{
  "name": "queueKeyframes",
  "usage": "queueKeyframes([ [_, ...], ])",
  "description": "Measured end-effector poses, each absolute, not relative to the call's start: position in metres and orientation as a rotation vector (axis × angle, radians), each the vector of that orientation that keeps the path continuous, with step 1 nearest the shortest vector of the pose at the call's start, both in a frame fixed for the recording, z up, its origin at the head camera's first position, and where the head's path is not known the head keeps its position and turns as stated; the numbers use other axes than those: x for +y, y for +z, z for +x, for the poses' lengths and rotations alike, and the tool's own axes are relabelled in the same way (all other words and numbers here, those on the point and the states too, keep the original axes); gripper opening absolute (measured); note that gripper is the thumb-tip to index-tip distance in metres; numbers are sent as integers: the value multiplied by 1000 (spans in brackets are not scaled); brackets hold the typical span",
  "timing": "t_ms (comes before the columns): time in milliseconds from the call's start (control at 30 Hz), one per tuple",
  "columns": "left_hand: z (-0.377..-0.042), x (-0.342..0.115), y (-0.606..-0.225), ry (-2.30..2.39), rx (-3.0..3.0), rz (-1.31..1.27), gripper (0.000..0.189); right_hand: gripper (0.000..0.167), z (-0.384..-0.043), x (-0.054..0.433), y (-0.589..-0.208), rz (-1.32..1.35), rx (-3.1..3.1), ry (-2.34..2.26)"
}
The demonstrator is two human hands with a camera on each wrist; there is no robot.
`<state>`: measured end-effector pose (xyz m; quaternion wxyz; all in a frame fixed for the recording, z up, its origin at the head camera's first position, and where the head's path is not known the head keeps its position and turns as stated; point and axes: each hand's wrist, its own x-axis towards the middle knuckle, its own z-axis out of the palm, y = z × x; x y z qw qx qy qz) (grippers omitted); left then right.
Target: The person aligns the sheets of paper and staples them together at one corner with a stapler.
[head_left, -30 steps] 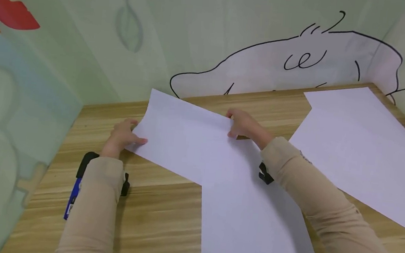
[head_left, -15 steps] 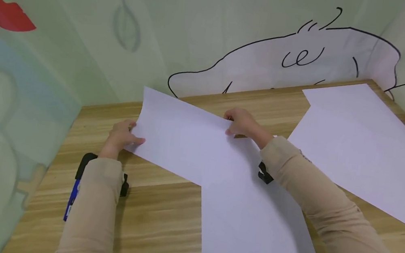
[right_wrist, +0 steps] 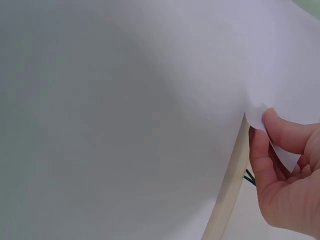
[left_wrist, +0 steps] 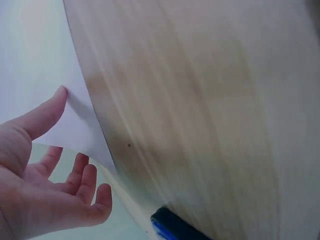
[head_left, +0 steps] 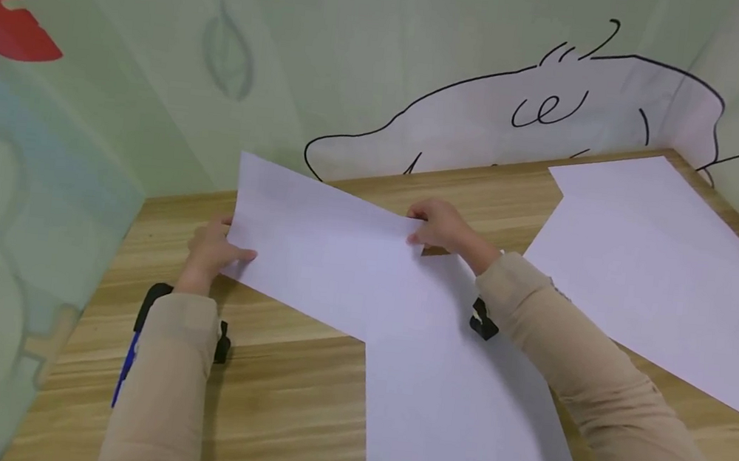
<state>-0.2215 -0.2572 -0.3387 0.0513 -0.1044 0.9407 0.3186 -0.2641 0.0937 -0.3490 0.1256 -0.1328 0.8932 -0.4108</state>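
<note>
The table (head_left: 288, 386) was of yellowish-brown wood, its grain streaked across from left to right, with a tiny dark speck (left_wrist: 129, 145) on its surface. A lower sheet (head_left: 465, 418) of white paper lay flat on the near part, slightly right of the middle. An angled sheet (head_left: 309, 232) joined its far end and slanted left, its far left corner raised; the border between them was too faint to tell which was uppermost. Well to the right, more white paper (head_left: 659, 273) lay flat with a notched outline, running out of view. Near the left edge lay a black-and-blue object (head_left: 127, 363), partly hidden.
</note>
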Motion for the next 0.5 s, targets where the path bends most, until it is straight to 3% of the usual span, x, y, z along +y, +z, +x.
queueKeyframes([
  [367,-213,-274,-322,1199,3043,-470,46,15,-267,96,-342,-278,2433,-1461],
  [500,-213,-274,-313,1584,2925,-561,33,14,-269,99,-339,-259,2377,-1534],
])
